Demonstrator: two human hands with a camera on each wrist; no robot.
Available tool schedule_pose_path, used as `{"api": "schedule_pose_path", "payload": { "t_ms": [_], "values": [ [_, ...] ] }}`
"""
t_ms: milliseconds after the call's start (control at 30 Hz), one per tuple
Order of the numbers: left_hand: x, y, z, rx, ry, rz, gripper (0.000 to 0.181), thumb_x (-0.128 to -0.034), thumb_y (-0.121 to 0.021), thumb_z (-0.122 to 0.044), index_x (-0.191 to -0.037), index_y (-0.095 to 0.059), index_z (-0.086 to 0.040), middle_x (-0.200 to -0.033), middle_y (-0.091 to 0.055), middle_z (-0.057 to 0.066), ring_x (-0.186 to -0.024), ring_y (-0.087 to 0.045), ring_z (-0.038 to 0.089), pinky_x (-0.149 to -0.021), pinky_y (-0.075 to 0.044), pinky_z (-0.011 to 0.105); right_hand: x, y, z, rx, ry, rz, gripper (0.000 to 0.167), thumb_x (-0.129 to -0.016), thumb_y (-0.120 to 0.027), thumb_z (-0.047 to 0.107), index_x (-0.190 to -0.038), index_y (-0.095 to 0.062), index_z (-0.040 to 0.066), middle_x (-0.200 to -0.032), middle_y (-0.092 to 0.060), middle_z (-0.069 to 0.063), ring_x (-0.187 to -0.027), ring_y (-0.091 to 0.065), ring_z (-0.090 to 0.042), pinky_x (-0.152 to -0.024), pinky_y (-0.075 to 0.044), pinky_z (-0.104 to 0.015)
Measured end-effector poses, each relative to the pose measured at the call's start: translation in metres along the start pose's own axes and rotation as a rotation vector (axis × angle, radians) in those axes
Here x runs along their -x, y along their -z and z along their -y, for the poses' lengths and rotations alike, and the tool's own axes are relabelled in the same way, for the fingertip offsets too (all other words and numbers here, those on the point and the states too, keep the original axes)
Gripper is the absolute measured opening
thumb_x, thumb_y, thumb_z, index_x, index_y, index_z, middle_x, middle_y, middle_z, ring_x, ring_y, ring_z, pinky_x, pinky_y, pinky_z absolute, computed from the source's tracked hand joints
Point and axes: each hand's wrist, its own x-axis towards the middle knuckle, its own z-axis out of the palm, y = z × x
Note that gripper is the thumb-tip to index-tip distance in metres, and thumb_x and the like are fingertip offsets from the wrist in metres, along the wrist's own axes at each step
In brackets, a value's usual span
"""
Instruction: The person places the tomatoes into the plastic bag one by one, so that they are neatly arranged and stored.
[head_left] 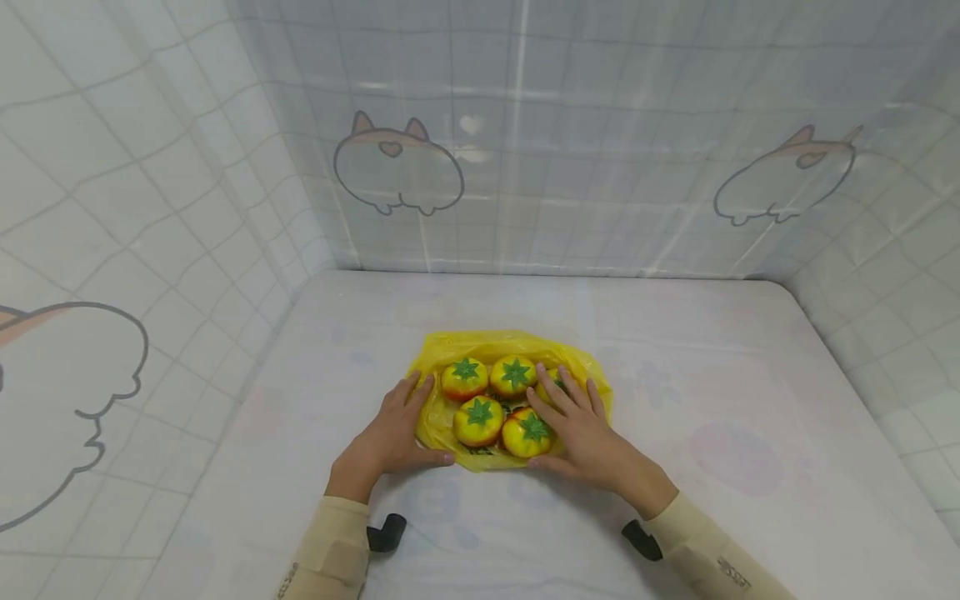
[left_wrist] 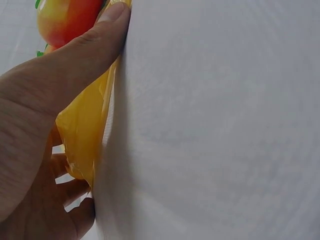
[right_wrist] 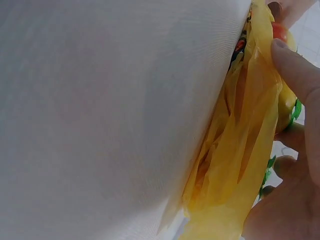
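A yellow plastic bag (head_left: 491, 342) lies on the table with several round yellow-and-red fruits, green star-shaped tops up, on or in it; one fruit (head_left: 478, 421) sits at its near left. At the bag's left side rests my left hand (head_left: 393, 429), fingers spread and thumb along the near edge. In the left wrist view that thumb touches the yellow plastic (left_wrist: 87, 125) close to a fruit (left_wrist: 67, 22). My right hand (head_left: 588, 433) lies with spread fingers over the bag's right side, partly covering the far-right fruit. The right wrist view shows its thumb against the crumpled plastic (right_wrist: 235, 150).
A pale patterned cloth covers the table (head_left: 720, 375). Light tiled-print curtains with cartoon animals (head_left: 397, 171) rise behind it and at both sides. Short black pieces (head_left: 386, 533) stick out beside both beige sleeves (head_left: 330, 546).
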Motion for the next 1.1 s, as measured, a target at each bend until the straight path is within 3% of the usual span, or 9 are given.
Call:
{"api": "schedule_pose_path", "payload": {
  "t_ms": [300, 667, 1100],
  "values": [
    [0.000, 0.000, 0.001, -0.021, 0.017, 0.026, 0.131, -0.0707, -0.083, -0.070, -0.167, -0.011, -0.019, -0.173, 0.000, 0.012, -0.158, -0.006, 0.040, -0.117, -0.033, 0.064, -0.001, 0.000, 0.001, 0.021, -0.012, 0.010, 0.099, -0.088, -0.074, 0.059, -0.163, -0.029, 0.014, -0.174, 0.002, -0.011, -0.157, 0.004, -0.046, -0.116, -0.005, -0.079],
    [0.001, 0.011, 0.003, -0.018, 0.027, 0.048, 0.133, -0.0689, -0.086, -0.067, -0.167, -0.012, -0.016, -0.173, 0.000, 0.014, -0.157, -0.007, 0.042, -0.117, -0.032, 0.065, 0.000, 0.007, 0.001, -0.034, -0.042, 0.034, 0.103, -0.087, -0.076, 0.059, -0.165, -0.022, 0.020, -0.173, 0.011, -0.012, -0.157, 0.004, -0.044, -0.116, -0.002, -0.079],
    [0.008, 0.025, 0.003, -0.038, 0.025, 0.039, 0.130, -0.0695, -0.084, -0.069, -0.165, -0.020, -0.009, -0.171, -0.009, 0.020, -0.155, -0.014, 0.048, -0.117, -0.030, 0.067, 0.004, 0.029, -0.009, -0.029, -0.056, 0.056, 0.100, -0.090, -0.074, 0.054, -0.166, -0.020, 0.018, -0.174, 0.002, -0.010, -0.158, 0.001, -0.043, -0.117, -0.002, -0.078]
  ]
}}
